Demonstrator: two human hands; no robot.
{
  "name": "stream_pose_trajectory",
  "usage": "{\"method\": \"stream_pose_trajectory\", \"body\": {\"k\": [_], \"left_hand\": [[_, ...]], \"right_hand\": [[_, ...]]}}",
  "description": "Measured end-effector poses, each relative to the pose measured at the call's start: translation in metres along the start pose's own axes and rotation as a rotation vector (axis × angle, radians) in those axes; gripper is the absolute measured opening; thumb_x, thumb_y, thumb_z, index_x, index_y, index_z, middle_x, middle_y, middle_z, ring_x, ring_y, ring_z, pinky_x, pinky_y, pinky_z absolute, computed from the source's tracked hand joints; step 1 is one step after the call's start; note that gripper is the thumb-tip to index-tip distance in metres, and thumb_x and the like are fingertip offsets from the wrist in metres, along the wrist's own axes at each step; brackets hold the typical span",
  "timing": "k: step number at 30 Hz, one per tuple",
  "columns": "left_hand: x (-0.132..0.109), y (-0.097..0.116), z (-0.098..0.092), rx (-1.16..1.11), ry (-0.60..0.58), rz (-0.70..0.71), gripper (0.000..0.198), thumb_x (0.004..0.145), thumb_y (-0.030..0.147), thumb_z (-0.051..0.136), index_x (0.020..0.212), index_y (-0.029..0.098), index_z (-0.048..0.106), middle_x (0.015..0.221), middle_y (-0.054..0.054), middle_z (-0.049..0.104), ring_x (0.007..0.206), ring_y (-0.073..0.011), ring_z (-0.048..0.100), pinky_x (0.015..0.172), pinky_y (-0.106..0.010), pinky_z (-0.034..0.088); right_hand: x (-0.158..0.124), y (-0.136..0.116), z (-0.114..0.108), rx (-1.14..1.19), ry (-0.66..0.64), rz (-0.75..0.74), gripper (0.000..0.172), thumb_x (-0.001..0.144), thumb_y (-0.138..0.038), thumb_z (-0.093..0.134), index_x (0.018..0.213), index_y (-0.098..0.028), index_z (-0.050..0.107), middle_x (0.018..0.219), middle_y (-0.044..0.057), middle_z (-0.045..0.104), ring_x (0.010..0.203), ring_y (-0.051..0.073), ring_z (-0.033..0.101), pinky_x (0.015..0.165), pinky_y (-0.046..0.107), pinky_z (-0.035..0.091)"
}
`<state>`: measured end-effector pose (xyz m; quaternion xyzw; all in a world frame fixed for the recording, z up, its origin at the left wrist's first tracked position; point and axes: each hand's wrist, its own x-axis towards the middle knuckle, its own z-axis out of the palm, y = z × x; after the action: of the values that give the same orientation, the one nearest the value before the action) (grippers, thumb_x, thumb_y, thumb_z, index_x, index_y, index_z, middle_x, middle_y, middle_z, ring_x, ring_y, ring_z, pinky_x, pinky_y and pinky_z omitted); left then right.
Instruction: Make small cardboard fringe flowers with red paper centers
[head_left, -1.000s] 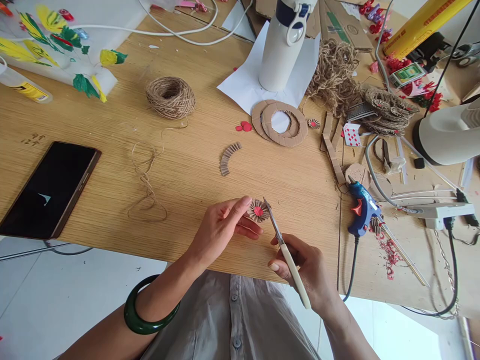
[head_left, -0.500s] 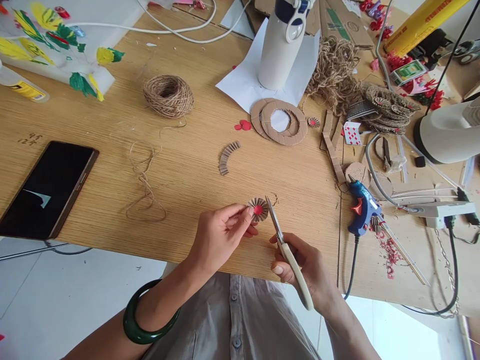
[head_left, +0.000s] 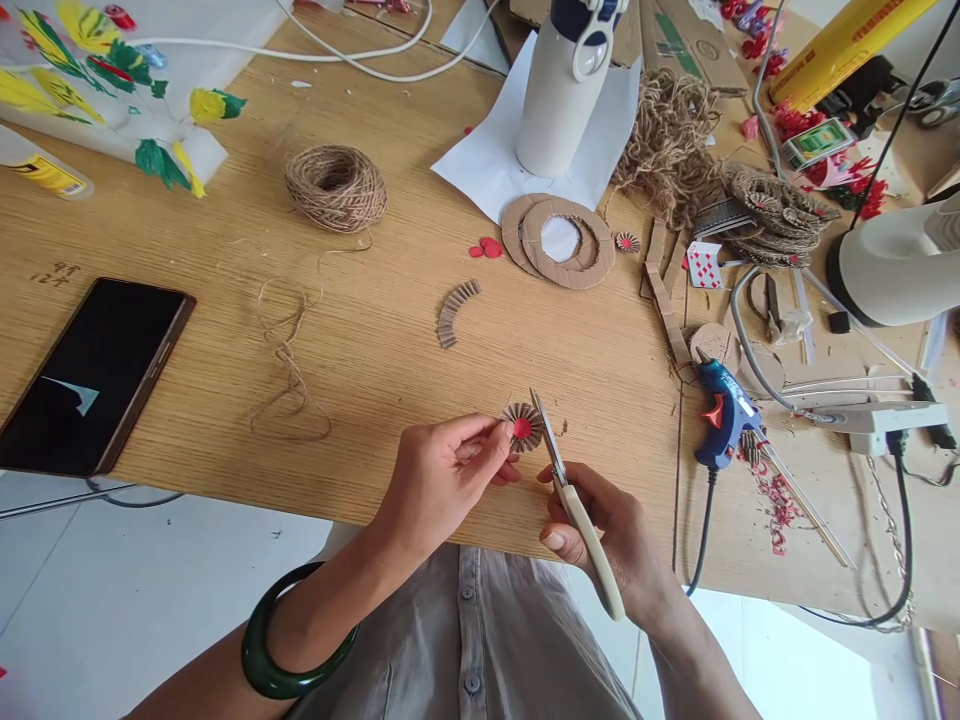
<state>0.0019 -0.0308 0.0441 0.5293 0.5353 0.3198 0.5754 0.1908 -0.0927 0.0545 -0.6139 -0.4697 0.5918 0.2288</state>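
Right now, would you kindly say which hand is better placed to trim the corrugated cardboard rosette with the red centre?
Probably the right hand: it grips the cream-handled scissors, blades beside the rosette, while the left hand pinches the rosette.

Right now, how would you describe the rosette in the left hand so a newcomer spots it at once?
At the near edge of the wooden table, the left hand pinches a small pleated cardboard rosette with a red centre. The scissors in the right hand point up beside it. Unlike the similar rosette by the cardboard rings, it is held, not lying down.
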Motion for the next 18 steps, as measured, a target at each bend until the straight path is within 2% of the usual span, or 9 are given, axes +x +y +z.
{"method": "stream_pose_trajectory", "body": {"k": [8, 18], "left_hand": [[0.0006, 0.0013, -0.0004, 0.014, 0.009, 0.005, 0.021, 0.090, 0.033, 0.061, 0.078, 0.018, 0.069, 0.065, 0.001, 0.076, 0.060, -0.0147, 0.074, 0.059, -0.016, 0.055], [-0.0004, 0.0021, -0.0003, 0.028, 0.010, 0.021, 0.022, 0.091, 0.032, 0.061, 0.076, 0.018, 0.068, 0.064, 0.001, 0.075, 0.060, -0.0139, 0.074, 0.059, -0.015, 0.055]], "right_hand": [[0.0006, 0.0005, -0.0008, -0.007, -0.003, 0.004, 0.059, 0.076, -0.065, 0.071, 0.103, -0.013, 0.061, 0.069, -0.004, 0.042, 0.064, 0.013, 0.037, 0.055, 0.025, 0.030], [0.0021, -0.0003, -0.0019, 0.026, -0.016, 0.002, 0.062, 0.075, -0.066, 0.072, 0.105, -0.013, 0.061, 0.070, -0.003, 0.045, 0.065, 0.013, 0.039, 0.057, 0.025, 0.033]]}}
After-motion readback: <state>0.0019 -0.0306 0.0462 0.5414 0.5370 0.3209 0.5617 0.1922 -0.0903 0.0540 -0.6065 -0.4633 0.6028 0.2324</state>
